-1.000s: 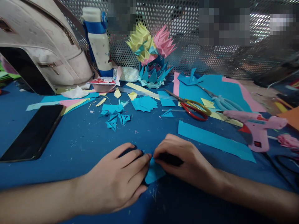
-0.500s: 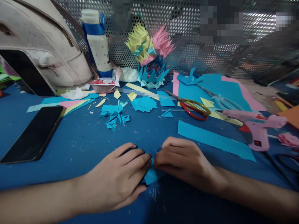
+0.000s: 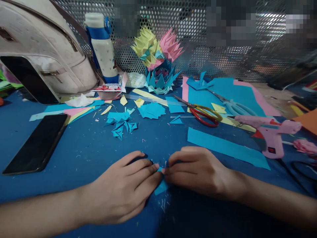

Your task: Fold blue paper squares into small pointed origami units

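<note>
A small piece of blue paper (image 3: 160, 188) lies on the table between my two hands, mostly covered by fingers. My left hand (image 3: 128, 188) is closed on its left side, fingertips pressed down near the paper's upper edge. From the other side my right hand (image 3: 195, 170) pinches the same paper, its fingertips almost touching those of the left. Folded blue paper pieces (image 3: 121, 124) and a stack of blue paper (image 3: 152, 110) lie beyond my hands. A long blue paper strip (image 3: 228, 148) rests past my right hand.
Red-and-yellow-handled scissors (image 3: 204, 115), a pink glue gun (image 3: 271, 132) and light-blue-handled scissors (image 3: 232, 105) lie to the right. A phone (image 3: 37, 143) is at left, near a backpack (image 3: 71, 66) and a bottle (image 3: 104, 53). Paper flowers (image 3: 158, 59) stand against the perforated metal panel (image 3: 193, 62).
My left thumb has drawn in under the hand and the right fingers have shifted slightly. Less of the blue paper shows between my hands. The view has moved a little.
</note>
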### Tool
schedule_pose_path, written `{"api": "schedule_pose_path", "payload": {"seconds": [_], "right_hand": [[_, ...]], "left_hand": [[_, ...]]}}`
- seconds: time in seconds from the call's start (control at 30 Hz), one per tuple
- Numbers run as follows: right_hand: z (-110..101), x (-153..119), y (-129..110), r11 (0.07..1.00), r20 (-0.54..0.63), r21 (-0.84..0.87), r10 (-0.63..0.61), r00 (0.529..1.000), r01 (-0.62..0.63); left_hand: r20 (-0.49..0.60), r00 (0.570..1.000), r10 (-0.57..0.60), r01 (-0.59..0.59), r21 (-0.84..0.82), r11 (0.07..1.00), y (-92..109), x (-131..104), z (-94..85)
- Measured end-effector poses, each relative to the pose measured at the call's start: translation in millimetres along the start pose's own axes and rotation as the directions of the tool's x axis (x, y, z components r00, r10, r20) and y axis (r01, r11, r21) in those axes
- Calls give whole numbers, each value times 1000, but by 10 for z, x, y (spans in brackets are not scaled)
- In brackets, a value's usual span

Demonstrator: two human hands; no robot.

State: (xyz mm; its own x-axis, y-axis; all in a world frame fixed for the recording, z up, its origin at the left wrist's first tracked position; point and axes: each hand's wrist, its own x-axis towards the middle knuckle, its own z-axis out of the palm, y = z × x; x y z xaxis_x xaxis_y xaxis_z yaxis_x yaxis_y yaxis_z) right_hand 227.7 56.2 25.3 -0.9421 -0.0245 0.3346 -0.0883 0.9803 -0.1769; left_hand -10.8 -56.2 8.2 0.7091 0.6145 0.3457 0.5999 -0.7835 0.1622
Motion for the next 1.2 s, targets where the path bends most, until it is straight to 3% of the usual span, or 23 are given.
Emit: {"api": "schedule_pose_path", "payload": {"seconds": [0.07, 0.17, 0.3, 0.4, 0.6, 0.77, 0.97, 1.2], "right_hand": [[-37, 11, 1, 999, 57, -27, -15, 998, 17], [-41, 7, 14, 999, 36, 0, -35, 999, 35], [8, -22, 32, 999, -16, 23, -43, 999, 43], [39, -39, 38, 999, -30, 33, -38, 999, 39], [67, -52, 72, 996, -54, 78, -41, 998, 45], [39, -39, 138, 988, -48, 77, -129, 990, 133], [2, -28, 211, 975, -27, 175, -138, 990, 140], [83, -31, 233, 920, -84, 391, 3, 996, 30]], "left_hand": [[17, 999, -40, 41, -102, 994, -41, 12, -43], [21, 987, -160, 160, -247, 956, -90, 32, -84], [-74, 968, -240, 225, -168, 960, -87, 34, -69], [-99, 972, -214, 209, -61, 976, -68, 22, -44], [-35, 998, -58, 56, -53, 997, -51, 6, -32], [14, 1000, -26, 26, -21, 999, -29, -9, -29], [27, 1000, -9, 9, 14, 1000, -34, -10, -28], [65, 998, 6, -10, 61, 998, -34, 10, -43]]}}
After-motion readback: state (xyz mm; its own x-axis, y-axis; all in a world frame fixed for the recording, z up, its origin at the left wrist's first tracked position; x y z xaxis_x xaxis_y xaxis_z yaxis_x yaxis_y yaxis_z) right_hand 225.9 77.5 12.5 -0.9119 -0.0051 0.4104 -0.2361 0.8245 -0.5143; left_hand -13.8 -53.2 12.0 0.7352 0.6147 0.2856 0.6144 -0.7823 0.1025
